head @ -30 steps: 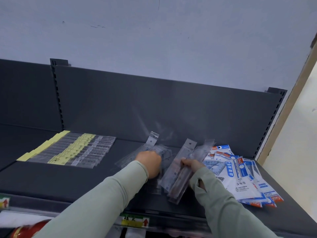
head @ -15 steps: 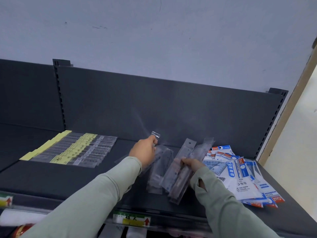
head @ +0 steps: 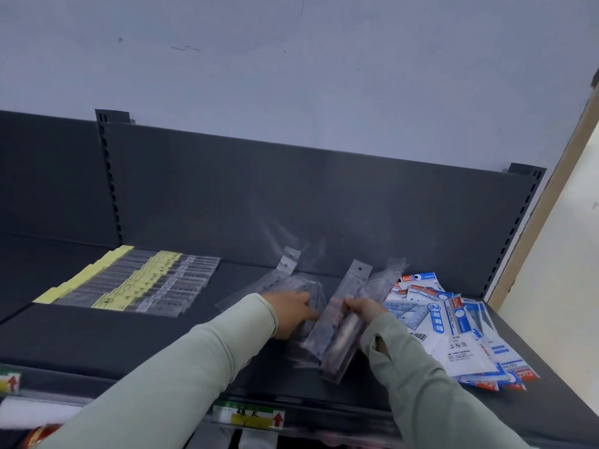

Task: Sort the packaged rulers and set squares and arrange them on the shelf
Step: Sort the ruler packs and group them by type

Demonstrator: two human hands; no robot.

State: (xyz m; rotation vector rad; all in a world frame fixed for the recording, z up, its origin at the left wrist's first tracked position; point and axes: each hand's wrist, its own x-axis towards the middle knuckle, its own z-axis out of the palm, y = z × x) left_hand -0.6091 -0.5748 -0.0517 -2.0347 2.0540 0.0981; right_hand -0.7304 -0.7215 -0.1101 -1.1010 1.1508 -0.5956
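The dark grey shelf is carrying an overlapping row of yellow-labelled ruler packs at its left; clear packs are lying loose mid-shelf; blue-and-white set-square packs are lying heaped at the right.

I've got a pale grey wall up top, scuffed, evenly lit. Under it sits a dark grey shelf, with its back panel and slotted upright. To the right I see a wood strip, then a cream wall.
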